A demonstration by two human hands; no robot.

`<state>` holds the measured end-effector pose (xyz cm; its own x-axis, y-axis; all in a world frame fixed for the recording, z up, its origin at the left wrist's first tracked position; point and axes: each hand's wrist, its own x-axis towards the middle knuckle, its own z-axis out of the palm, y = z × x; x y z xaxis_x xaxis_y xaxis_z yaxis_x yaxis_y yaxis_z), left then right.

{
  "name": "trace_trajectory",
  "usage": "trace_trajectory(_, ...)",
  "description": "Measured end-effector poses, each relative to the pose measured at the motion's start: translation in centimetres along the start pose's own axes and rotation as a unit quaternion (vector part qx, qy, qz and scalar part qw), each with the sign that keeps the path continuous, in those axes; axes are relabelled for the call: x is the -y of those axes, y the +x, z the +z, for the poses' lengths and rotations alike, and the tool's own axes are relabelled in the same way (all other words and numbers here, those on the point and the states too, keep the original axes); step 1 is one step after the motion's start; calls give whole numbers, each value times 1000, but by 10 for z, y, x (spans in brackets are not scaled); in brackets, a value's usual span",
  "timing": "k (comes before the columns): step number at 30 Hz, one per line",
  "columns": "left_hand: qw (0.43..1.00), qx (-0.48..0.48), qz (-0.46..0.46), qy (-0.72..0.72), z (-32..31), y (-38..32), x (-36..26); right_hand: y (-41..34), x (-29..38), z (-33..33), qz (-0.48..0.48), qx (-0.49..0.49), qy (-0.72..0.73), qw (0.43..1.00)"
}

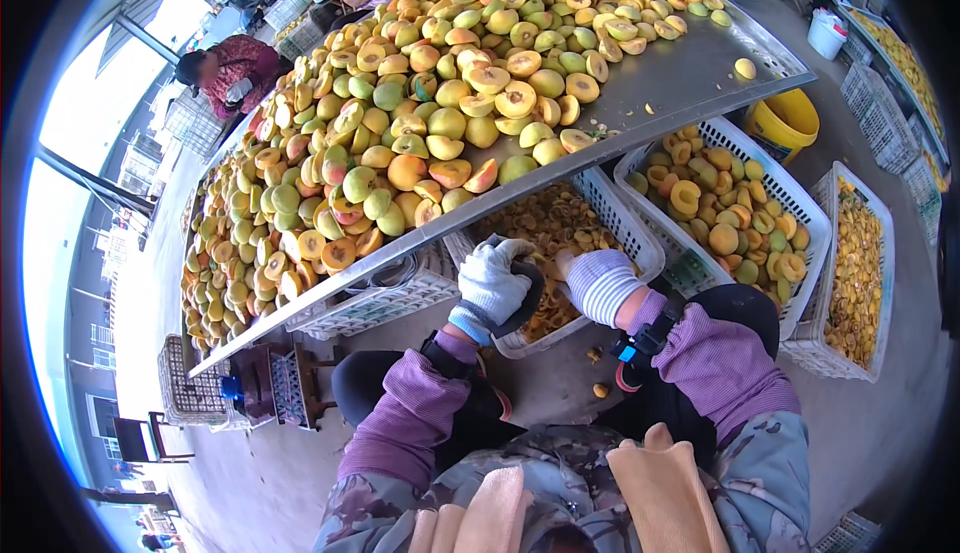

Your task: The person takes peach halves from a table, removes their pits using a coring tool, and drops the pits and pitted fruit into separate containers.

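My left hand point(491, 284), in a white knit glove with a dark pad at the palm, is curled in front of the table's edge, above a white plastic crate point(637, 241) of small brownish-orange fruit scraps point(559, 215). Close to its right, my right hand point(600, 283) wears a striped white glove and has its thumb and finger brought together. What either hand holds is too small and hidden to tell. Beyond them, halved yellow-green fruit, like peaches or apricots point(517, 99), is heaped on a metal table point(675, 76).
Right of my hands stand a crate of halved fruit point(720, 215), a crate of orange pieces point(855, 275) and a yellow bucket point(787, 121). Another white crate point(375, 298) is under the table's left part. A co-worker point(236, 72) bends beyond the table; another sits at its far side.
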<state>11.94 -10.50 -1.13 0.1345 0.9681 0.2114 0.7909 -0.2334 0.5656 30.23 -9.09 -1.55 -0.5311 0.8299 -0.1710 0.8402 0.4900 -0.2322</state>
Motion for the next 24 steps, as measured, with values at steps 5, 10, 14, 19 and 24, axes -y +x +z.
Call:
trace_trajectory(5, 997, -48, -33, -54, -7, 0, 0, 11, -17, 8, 35, 59, -44, 997)
trace_trajectory(10, 995, -82, 7, -62, -26, 36, -8, 7, -26, 15, 34, 41, -63, 997)
trace_trajectory(14, 990, 1, -93, 104, -41, 104, 26, 7, -26, 14, 43, 18, -21, 999)
trace_trajectory(19, 968, 102, -82, 213, -35, 144, 34, 15, -27, -2, 38, 63, 3, 997)
trace_trajectory(24, 999, 19, -42, 25, -51, 137, 47, 17, -19, -29, 15, -61, 198, 978)
